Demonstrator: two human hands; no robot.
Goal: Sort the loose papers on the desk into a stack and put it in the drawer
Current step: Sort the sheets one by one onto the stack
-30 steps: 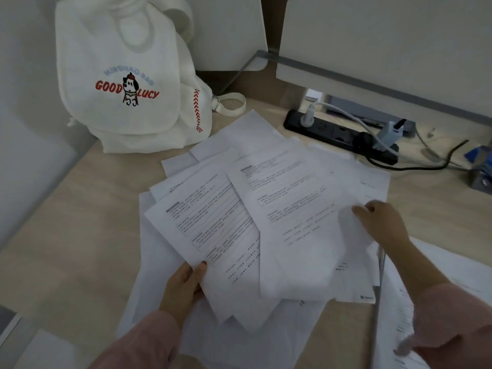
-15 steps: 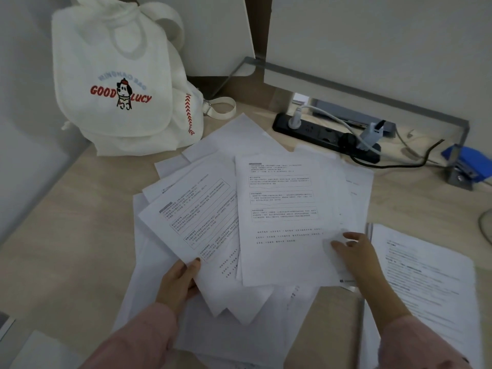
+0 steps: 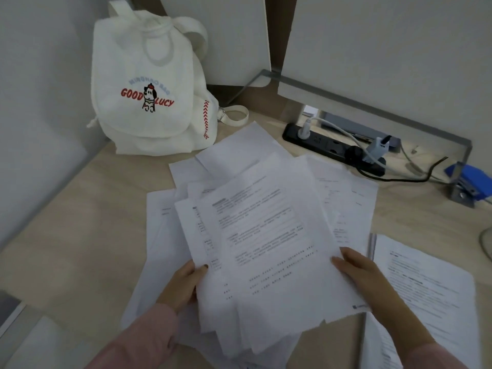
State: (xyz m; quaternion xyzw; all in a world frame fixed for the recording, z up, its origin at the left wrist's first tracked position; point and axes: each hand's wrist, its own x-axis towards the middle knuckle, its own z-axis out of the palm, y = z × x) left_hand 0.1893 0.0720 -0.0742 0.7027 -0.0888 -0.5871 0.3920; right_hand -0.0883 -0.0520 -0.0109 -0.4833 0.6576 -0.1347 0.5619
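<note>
Thin, flat, rectangular printed papers (image 3: 269,235)

White backpack (image 3: 149,102), black power strip (image 3: 330,147)

Left hand (image 3: 183,283) pinches the papers (image 3: 266,235) at the left edge, thumb on top. Right hand (image 3: 356,270) holds the right edge; both forearms extended forward
</note>
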